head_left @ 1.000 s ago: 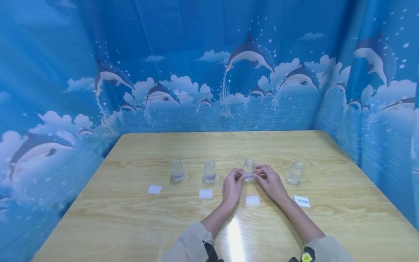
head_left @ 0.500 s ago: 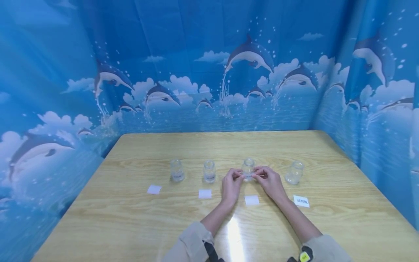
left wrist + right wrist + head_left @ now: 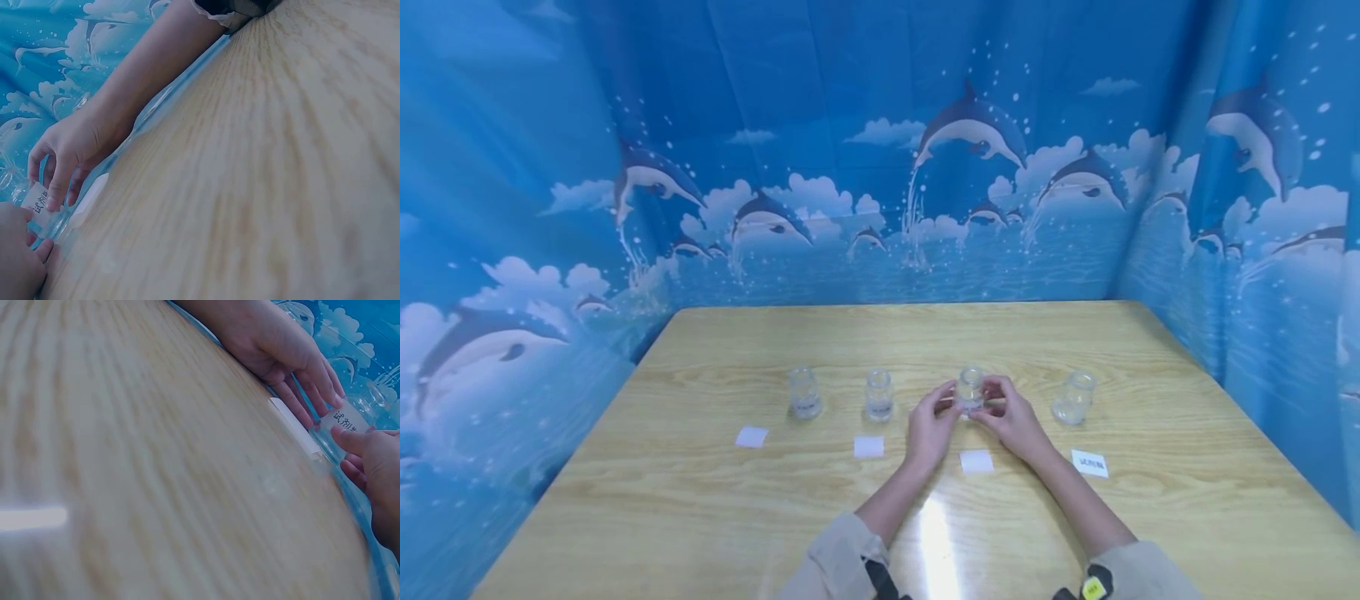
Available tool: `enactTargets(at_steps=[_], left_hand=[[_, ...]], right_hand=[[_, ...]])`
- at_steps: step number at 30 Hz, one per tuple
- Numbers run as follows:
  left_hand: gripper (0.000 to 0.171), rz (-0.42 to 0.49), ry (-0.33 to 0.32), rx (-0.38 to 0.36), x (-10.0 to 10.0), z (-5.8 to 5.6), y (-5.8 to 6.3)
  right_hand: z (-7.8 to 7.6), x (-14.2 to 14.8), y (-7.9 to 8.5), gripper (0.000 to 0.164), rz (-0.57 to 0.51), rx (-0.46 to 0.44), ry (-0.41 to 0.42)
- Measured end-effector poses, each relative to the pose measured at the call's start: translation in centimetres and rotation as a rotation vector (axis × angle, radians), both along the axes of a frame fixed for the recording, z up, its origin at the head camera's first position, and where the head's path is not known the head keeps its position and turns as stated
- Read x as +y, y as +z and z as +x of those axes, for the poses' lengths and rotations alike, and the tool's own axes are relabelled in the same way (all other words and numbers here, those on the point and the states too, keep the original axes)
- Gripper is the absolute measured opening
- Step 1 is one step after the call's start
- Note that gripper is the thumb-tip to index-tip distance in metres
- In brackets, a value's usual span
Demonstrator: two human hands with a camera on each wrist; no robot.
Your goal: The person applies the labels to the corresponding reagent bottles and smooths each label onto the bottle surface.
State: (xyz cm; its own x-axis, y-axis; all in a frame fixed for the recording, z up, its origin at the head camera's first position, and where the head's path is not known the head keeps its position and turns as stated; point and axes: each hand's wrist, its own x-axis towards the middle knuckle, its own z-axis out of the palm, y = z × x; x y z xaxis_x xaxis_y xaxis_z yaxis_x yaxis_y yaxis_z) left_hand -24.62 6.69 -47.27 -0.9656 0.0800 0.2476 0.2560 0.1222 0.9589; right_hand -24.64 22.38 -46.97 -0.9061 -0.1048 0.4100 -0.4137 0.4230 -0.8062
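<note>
A small clear glass jar (image 3: 971,383) stands upright on the table, third from the left in a row, between my two hands. My left hand (image 3: 931,427) holds its left side, thumb at the front low on the glass. From the right, my right hand (image 3: 1019,425) grips the same jar, fingers round its side and thumb near the front. A white label (image 3: 350,417) with dark printed characters lies against the front of the jar, a thumb at each end of it. In the left wrist view the label (image 3: 37,199) is partly covered by fingers.
Two labelled jars stand to the left, a left one (image 3: 806,396) and a nearer one (image 3: 878,396). On the right is a tilted-looking jar (image 3: 1074,398). Blank white slips (image 3: 751,437) lie in front of the jars, and a printed slip (image 3: 1090,463) lies front right. A dolphin-print curtain (image 3: 865,150) surrounds the wooden table (image 3: 737,517).
My fingers have shifted from the label's ends to further round the jar. The right thumb has moved slightly left and down across its front. The other jars and slips stay put.
</note>
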Motion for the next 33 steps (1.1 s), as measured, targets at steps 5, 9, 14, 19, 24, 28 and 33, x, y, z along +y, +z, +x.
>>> enactTargets(at_steps=[5, 9, 14, 19, 24, 28, 33], left_hand=[[0.036, -0.015, 0.003, 0.008, -0.3, 0.2, 0.3], [0.036, -0.023, 0.004, -0.013, -0.4, 0.2, 0.4], [0.035, -0.025, 0.011, -0.029, -0.4, 0.2, 0.4], [0.034, -0.025, 0.010, -0.045, -0.5, 0.2, 0.5], [0.034, -0.032, 0.008, -0.038, -0.5, 0.3, 0.5], [0.034, -0.021, 0.004, -0.044, -0.5, 0.3, 0.4], [0.034, -0.011, -0.007, -0.043, -0.5, 0.2, 0.3]], right_hand=[[0.0, 0.4, 0.1, 0.042, -0.063, 0.051, 0.025], [0.0, 0.7, 0.2, 0.035, -0.123, 0.050, 0.076], [0.3, 0.9, 0.4, 0.030, -0.141, -0.009, 0.091], [0.5, 0.8, 0.5, 0.029, -0.136, -0.049, 0.072], [0.7, -0.1, 0.3, 0.040, -0.095, -0.075, 0.007], [0.7, -0.8, 0.2, 0.047, -0.055, -0.067, -0.051], [0.8, -0.5, 0.4, 0.036, -0.022, -0.035, -0.030]])
